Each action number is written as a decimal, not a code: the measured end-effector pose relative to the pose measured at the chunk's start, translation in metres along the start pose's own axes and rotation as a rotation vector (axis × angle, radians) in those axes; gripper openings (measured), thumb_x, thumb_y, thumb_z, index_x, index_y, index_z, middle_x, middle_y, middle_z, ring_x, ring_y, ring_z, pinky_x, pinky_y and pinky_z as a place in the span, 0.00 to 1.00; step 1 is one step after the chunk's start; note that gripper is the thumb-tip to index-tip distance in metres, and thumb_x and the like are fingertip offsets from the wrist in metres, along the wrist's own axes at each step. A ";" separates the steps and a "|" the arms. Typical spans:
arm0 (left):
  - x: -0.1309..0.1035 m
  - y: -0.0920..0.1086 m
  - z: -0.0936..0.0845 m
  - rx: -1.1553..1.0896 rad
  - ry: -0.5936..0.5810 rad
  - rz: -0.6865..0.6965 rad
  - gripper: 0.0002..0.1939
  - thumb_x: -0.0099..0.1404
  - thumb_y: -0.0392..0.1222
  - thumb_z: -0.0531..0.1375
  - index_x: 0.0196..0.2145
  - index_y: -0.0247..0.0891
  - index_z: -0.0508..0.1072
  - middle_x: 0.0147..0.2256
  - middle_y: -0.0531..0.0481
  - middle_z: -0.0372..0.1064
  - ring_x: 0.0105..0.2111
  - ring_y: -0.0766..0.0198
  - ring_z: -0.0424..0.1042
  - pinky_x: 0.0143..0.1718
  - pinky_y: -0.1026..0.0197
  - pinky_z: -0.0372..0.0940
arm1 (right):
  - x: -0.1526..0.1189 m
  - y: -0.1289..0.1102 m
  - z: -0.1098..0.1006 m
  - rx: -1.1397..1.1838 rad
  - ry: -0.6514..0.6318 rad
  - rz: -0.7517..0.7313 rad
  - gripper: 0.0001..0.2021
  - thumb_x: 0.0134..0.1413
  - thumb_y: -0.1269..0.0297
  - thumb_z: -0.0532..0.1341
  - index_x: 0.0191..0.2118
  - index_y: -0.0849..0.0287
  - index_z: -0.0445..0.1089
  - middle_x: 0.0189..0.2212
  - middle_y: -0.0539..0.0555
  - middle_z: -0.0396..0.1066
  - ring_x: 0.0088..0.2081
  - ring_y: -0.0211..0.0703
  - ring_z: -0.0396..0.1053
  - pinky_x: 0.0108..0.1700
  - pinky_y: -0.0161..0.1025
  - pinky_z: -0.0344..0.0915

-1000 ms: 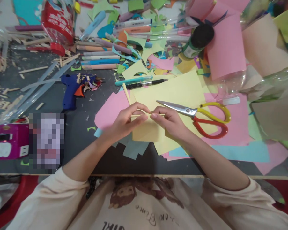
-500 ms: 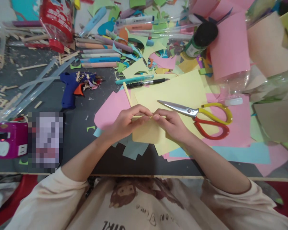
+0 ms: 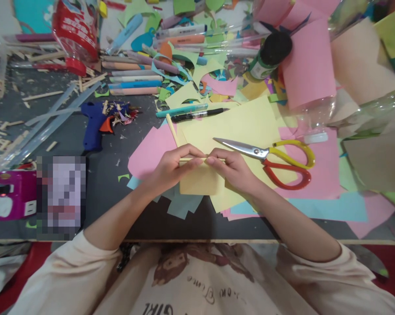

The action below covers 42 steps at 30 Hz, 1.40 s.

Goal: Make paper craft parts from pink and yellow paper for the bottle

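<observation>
Both hands meet above the yellow paper sheets (image 3: 259, 127). My left hand (image 3: 180, 162) and my right hand (image 3: 228, 166) pinch a thin yellow paper roll (image 3: 185, 159) between thumbs and fingers, their fingertips close together at its middle. Below the fingers hangs or lies a smaller yellow sheet (image 3: 197, 183); whether it joins the roll I cannot tell. Another narrow yellow roll (image 3: 171, 130) lies slanted beyond my left hand. To the right of my right hand, scissors (image 3: 256, 152) with one yellow and one red handle rest on the paper.
A blue glue gun (image 3: 94, 124) lies at the left, above a blurred-out phone-like item (image 3: 66, 192) and a magenta box (image 3: 15, 194). Markers, pens, paper scraps and small sticks cover the far side. A black-capped bottle (image 3: 271, 54) and a clear bottle (image 3: 318, 113) are at the right.
The whole view has shifted slightly. Both hands keep hold of the paper roll, with their fingers moved only a little.
</observation>
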State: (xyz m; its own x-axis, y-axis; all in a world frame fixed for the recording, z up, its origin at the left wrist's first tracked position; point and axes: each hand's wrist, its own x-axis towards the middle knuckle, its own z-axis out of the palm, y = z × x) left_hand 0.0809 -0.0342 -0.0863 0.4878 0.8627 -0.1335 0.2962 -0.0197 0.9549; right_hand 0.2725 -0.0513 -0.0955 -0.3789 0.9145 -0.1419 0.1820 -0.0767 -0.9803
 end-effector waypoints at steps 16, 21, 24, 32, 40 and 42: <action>-0.001 -0.004 -0.001 0.041 -0.013 0.084 0.19 0.68 0.58 0.56 0.39 0.39 0.75 0.35 0.48 0.76 0.35 0.64 0.75 0.32 0.65 0.66 | 0.000 -0.003 0.000 0.029 -0.010 -0.019 0.18 0.60 0.48 0.58 0.28 0.57 0.64 0.24 0.47 0.61 0.26 0.35 0.57 0.31 0.37 0.54; 0.001 -0.007 0.000 0.030 -0.013 0.101 0.19 0.68 0.59 0.56 0.38 0.40 0.75 0.35 0.49 0.76 0.35 0.64 0.75 0.34 0.65 0.67 | 0.000 -0.003 0.000 0.025 -0.014 -0.026 0.19 0.60 0.46 0.57 0.28 0.58 0.65 0.24 0.47 0.61 0.26 0.35 0.57 0.31 0.37 0.55; 0.001 -0.009 -0.001 0.023 -0.014 0.122 0.18 0.68 0.58 0.57 0.38 0.40 0.75 0.35 0.49 0.76 0.36 0.64 0.75 0.35 0.65 0.68 | 0.000 -0.002 0.000 0.015 -0.015 -0.015 0.20 0.60 0.45 0.57 0.29 0.58 0.66 0.25 0.47 0.62 0.27 0.35 0.57 0.32 0.37 0.55; -0.003 -0.005 -0.002 0.010 -0.032 0.092 0.19 0.67 0.58 0.57 0.38 0.40 0.76 0.36 0.47 0.77 0.36 0.62 0.76 0.35 0.64 0.69 | -0.001 -0.001 0.001 -0.021 -0.032 -0.020 0.18 0.62 0.50 0.55 0.27 0.58 0.64 0.22 0.46 0.59 0.24 0.34 0.55 0.28 0.36 0.51; -0.002 -0.002 -0.003 0.029 -0.007 0.013 0.22 0.65 0.61 0.57 0.40 0.39 0.75 0.36 0.47 0.77 0.29 0.66 0.73 0.21 0.68 0.59 | -0.001 -0.001 -0.002 -0.029 -0.011 -0.024 0.14 0.61 0.56 0.57 0.27 0.58 0.64 0.22 0.46 0.59 0.25 0.34 0.55 0.29 0.36 0.53; -0.001 -0.002 -0.003 0.029 -0.024 0.005 0.23 0.66 0.61 0.57 0.40 0.39 0.76 0.36 0.47 0.77 0.28 0.67 0.72 0.21 0.68 0.58 | -0.001 -0.002 -0.002 -0.017 -0.003 -0.015 0.14 0.60 0.56 0.57 0.27 0.57 0.64 0.22 0.46 0.60 0.25 0.35 0.56 0.30 0.37 0.54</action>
State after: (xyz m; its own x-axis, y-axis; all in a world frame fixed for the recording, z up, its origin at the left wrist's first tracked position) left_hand 0.0773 -0.0331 -0.0877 0.5090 0.8501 -0.1356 0.3175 -0.0390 0.9475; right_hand 0.2740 -0.0515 -0.0933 -0.3845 0.9142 -0.1279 0.1915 -0.0565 -0.9799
